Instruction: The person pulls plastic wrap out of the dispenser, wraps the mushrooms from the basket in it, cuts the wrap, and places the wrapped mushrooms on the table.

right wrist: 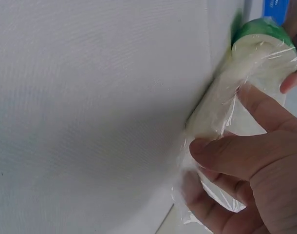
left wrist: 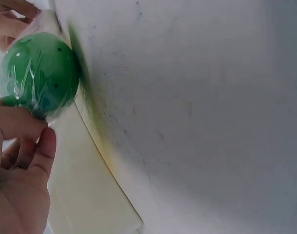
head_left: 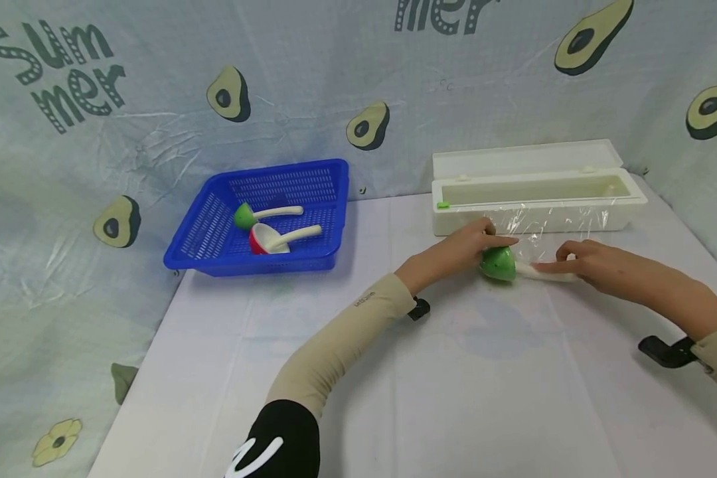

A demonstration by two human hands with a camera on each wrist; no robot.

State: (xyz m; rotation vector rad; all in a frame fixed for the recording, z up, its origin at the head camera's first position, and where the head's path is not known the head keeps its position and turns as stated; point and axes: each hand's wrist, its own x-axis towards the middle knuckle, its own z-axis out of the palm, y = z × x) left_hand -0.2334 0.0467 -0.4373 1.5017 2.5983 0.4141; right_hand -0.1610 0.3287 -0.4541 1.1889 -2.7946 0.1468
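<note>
A ladle with a green bowl [head_left: 498, 264] and a white handle lies on the table, covered in clear plastic wrap [right wrist: 231, 122]. My left hand [head_left: 461, 247] is at the bowl; in the left wrist view its thumb and forefinger pinch the wrap at the bowl's edge. Along the handle, my right hand [head_left: 606, 267] pinches the wrap with thumb and fingers, the forefinger touching the handle. The sheet of wrap runs up to a white wrap dispenser box [head_left: 454, 222] just behind, whose lid [head_left: 526, 159] is raised.
A blue plastic basket [head_left: 269, 267] stands at the back left. Inside lie a second green ladle [head_left: 245, 216] and a red one [head_left: 259, 244], both with white handles. A printed sheet [head_left: 299, 86] with avocados hangs behind the white table [head_left: 484, 398].
</note>
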